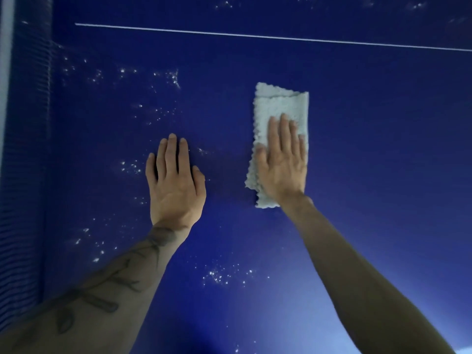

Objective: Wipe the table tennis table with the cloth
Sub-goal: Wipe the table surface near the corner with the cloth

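Note:
The dark blue table tennis table fills the view. A folded pale cloth lies flat on it, right of centre. My right hand presses on the cloth's lower half with straight fingers, covering that part. My left hand rests flat on the bare table surface to the left of the cloth, fingers straight and holding nothing. White specks are scattered over the left part of the table, and another patch of white specks sits between my forearms.
A thin white line runs across the far part of the table. The net stands along the left edge, with a white band at its top. More specks lie beyond the line.

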Tool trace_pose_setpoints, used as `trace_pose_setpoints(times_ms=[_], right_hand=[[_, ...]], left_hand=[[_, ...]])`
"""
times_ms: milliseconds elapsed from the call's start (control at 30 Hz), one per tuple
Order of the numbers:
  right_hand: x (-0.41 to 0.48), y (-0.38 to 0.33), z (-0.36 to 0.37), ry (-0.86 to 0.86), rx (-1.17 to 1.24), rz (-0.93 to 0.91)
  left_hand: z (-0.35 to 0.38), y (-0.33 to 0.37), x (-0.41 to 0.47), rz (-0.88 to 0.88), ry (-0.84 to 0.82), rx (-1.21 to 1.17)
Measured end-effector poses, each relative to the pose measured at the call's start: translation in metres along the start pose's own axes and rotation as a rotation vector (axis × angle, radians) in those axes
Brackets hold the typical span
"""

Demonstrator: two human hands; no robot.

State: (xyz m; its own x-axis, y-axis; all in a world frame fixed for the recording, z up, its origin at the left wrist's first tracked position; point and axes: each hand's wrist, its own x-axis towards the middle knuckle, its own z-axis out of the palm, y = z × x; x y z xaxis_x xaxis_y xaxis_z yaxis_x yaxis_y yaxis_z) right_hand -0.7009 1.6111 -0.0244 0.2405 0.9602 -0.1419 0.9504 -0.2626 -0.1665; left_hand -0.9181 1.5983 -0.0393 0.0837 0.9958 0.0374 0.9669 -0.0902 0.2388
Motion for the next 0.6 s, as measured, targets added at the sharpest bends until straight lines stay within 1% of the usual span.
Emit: trace_pose_setpoints(times_ms=[33,100,167,200,233,267,333,400,467,500,533,600], right_hand=[[-0.006,-0.014,0.005,0.005,0.002,-0.050],[-0.032,-0.032,0.015,-0.003,-0.004,-0.232],[-0.064,-0.024,0.022,-0.029,-0.028,-0.444],[-0.073,-0.010,0.023,-0.032,-0.037,-0.503],[-0.077,0.007,0.020,-0.029,-0.039,-0.509],[-0.075,0.023,0.015,-0.016,-0.044,-0.462],[-0.063,0.047,0.005,0.005,-0.047,-0.275],[-0.045,0.045,0.000,0.007,-0.019,-0.096],[-0.040,0.021,0.002,0.010,0.011,-0.024],[-0.043,0.009,0.006,0.003,0.009,-0.045],[-0.052,-0.003,0.010,-0.008,0.002,-0.113],[-0.081,-0.011,0.018,-0.028,-0.015,-0.327]], left_hand=[[0.000,0.000,0.000,0.001,0.002,-0.005],[-0.001,-0.001,0.000,0.006,0.005,-0.014],[0.000,-0.001,0.000,0.014,0.006,0.001],[0.000,-0.001,0.000,0.017,0.010,0.012],[0.001,-0.001,-0.001,0.018,0.014,0.017],[0.002,-0.002,-0.001,0.018,0.017,0.018],[0.002,-0.002,-0.003,0.019,0.012,0.014],[0.001,0.000,-0.002,0.016,-0.004,-0.010],[-0.003,0.000,-0.004,0.013,-0.029,-0.060],[-0.005,0.000,-0.006,0.019,-0.033,-0.085],[-0.008,0.000,-0.011,0.031,-0.030,-0.103],[-0.016,-0.002,-0.028,0.039,-0.014,-0.115]])
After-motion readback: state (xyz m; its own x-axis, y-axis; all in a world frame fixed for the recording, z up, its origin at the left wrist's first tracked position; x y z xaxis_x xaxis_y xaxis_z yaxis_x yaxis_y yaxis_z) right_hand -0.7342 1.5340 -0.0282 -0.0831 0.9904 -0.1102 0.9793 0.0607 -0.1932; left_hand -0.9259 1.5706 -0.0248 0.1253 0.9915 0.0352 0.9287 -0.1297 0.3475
